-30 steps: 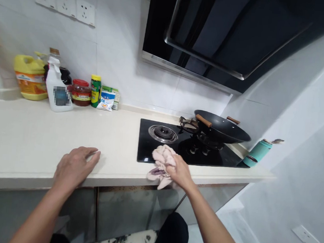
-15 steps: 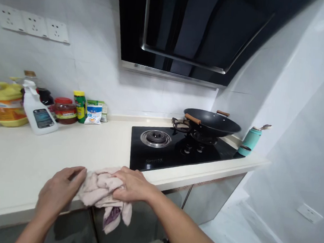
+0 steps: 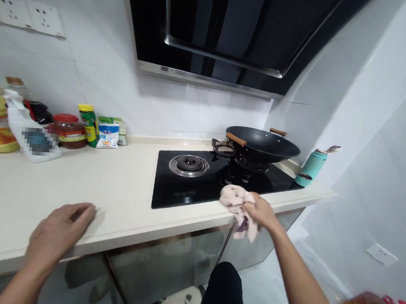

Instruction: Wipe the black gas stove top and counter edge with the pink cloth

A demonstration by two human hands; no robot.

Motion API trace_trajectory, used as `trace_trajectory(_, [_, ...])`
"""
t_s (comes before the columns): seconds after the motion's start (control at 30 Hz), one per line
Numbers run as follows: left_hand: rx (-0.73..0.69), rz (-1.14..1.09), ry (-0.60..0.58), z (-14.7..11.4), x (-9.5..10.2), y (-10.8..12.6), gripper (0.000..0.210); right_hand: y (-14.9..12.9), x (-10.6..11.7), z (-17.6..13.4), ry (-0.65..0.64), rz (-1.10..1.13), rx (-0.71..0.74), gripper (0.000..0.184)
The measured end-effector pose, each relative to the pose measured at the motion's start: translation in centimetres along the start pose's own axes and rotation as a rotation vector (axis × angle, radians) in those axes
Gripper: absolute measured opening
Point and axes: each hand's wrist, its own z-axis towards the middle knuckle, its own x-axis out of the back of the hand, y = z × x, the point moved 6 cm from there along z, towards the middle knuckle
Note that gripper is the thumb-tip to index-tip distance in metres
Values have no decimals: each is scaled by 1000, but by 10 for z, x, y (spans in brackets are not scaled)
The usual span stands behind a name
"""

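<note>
My right hand (image 3: 260, 210) grips a crumpled pale pink cloth (image 3: 236, 197) at the front edge of the black gas stove (image 3: 199, 194). Part of the cloth, with a dark purple patch, hangs over the counter's front edge. At the left, my left hand (image 3: 61, 227) rests on the front of the cream counter (image 3: 126, 183), loosely curved with a gap between thumb and fingers; nothing is in it. A black wok (image 3: 264, 147) with wooden handles sits on the right burner. The left burner (image 3: 189, 165) is uncovered.
Along the back left stand a white spray bottle (image 3: 31, 129), a red-lidded jar (image 3: 69, 131), a yellow-capped green container (image 3: 88, 126) and small packets (image 3: 108, 136). A teal flask (image 3: 313, 164) is at the stove's right. Above hangs a dark range hood (image 3: 212, 31).
My right hand has carried the cloth rightward along the counter's front to the stove edge, away from my left hand. My left hand stays on the counter. The view has shifted slightly.
</note>
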Motion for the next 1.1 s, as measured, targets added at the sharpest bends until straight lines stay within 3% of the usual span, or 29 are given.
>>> trace_trajectory(0.1, [-30,24,-11,-2,0,3,42,74,27,17,56,-124,-218,44])
trace_trajectory(0.2, [-54,3,4,-6,-1,3,42,122,48,33,81,-211,-394,55])
trace_trajectory(0.3, [-90,-31,34,-11,2,6,41,134,53,39,86,-259,-459,66])
trace_trajectory(0.37, [-105,-47,47,-15,4,9,42,121,46,35,88,-287,-443,66])
trace_trajectory(0.5, [-145,-78,79,-22,7,14,43,50,14,12,55,-288,-268,56])
trace_trajectory(0.9, [-234,-286,169,-33,11,12,40,-272,-100,-63,-190,24,439,50])
trace_trajectory(1.1, [-348,-473,108,-52,13,7,42,-367,-141,-78,-295,152,606,45])
